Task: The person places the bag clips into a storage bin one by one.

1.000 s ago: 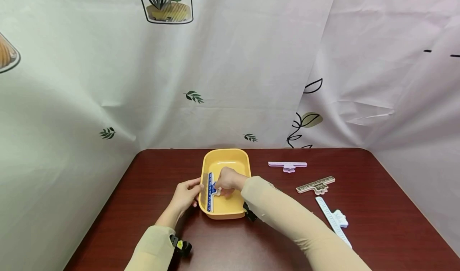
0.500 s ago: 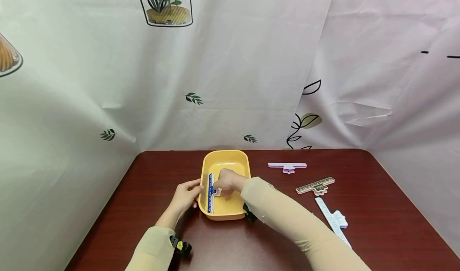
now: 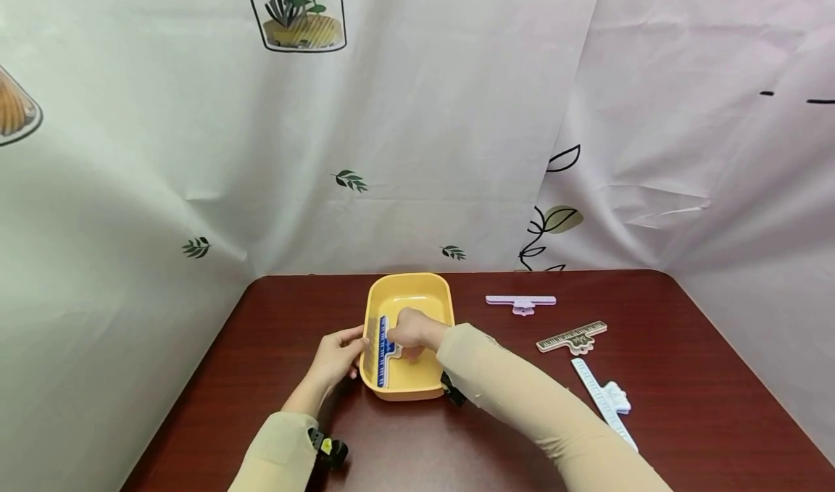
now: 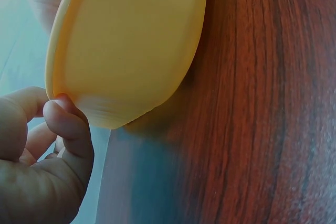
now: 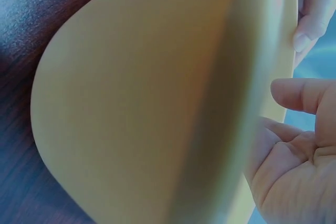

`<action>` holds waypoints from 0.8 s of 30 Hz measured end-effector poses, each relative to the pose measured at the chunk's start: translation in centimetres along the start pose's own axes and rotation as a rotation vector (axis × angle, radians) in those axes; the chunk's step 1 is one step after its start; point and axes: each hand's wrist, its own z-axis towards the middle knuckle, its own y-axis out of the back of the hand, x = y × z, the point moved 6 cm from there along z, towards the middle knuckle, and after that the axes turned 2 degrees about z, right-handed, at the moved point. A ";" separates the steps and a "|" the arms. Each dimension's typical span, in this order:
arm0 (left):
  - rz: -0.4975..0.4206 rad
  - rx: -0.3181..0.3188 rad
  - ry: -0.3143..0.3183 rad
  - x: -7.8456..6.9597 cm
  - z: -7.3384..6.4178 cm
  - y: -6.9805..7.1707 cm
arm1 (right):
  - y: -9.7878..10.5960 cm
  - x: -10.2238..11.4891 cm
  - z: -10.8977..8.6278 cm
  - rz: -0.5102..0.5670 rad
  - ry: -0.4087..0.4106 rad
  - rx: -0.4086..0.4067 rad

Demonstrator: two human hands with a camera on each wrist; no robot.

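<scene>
A yellow plastic tub [image 3: 407, 389] stands on the table. Inside it, along the left wall, lies a long blue-and-white ruler clip [image 3: 383, 365] with a piano-key pattern. My left hand [image 3: 335, 358] pinches the tub's left side at the rim; the left wrist view shows thumb and finger meeting there. My right hand [image 3: 416, 329] reaches into the tub, its fingers at the clip's tab. In the right wrist view the thumb of that hand [image 5: 299, 156] is straight and apart from the fingers; the near rim hides the fingertips and the clip.
To the tub's right lie a lilac clip [image 3: 520, 301], a brown-and-cream clip [image 3: 572, 337] and a pale blue clip [image 3: 603, 401] on the dark red table [image 3: 293, 296]. A white printed cloth [image 3: 417, 115] hangs behind the table.
The head view has tilted slightly. Both hands, the tub and the clips keep practically the same places.
</scene>
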 end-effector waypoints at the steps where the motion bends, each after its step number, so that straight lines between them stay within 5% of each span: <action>1: 0.000 -0.001 0.007 0.2 0.1 0.0 | 0.0 0.0 0.0 0.001 0.000 -0.001; 8: 0.011 -0.017 0.004 2.6 1.8 0.1 | 0.1 0.0 -0.2 -0.008 0.009 -0.005; 16: 0.021 -0.015 -0.061 2.6 1.8 0.1 | 0.4 0.0 -0.4 -0.031 0.021 -0.012; 24: 0.039 -0.032 0.012 2.9 1.9 0.1 | 0.6 0.2 -1.0 -0.024 0.027 -0.010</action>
